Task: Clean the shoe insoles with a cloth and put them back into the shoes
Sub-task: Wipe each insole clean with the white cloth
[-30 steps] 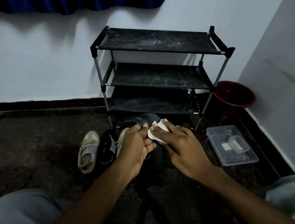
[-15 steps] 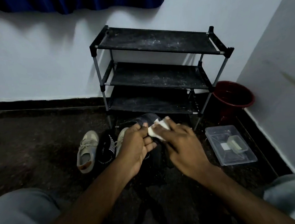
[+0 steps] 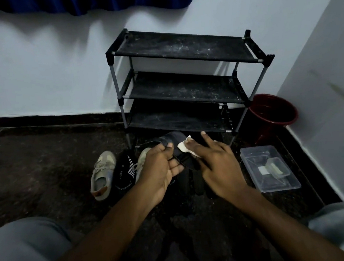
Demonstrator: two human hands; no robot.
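Insole [image 3: 174,139], dark grey, is held off the floor [image 3: 35,173] in front of the bottom shelf of the shoe rack [image 3: 181,52], near the floor's far edge. The left hand [image 3: 162,168] grips it, thumb on top and fingers curled beneath. The right hand [image 3: 218,168] lies over it with fingers extended and spread, pressing a white cloth [image 3: 184,147] flat against the insole's upper face. The cloth is not seen to be pinched.

Assessment: the wiping step is in hand. The insole is out of its shoe and in contact with the cloth. How much of its surface has been cleaned cannot be told in this light.

One beige shoe [image 3: 102,176] lies on the floor to the left of the hands, and a second beige shoe [image 3: 143,156] is partly hidden behind the left hand. A black striped item [image 3: 124,172] rests between them. Whether it is another insole cannot be determined. Dark shapes [image 3: 198,182] under the hands may be further shoes.

Remaining, as judged: finish this insole, wipe any others, and refit each into its shoe. No refitted insole is visible.

A clear plastic container [image 3: 270,169] sits near the floor's right edge, and a red bucket [image 3: 273,111] stands in the far right corner.
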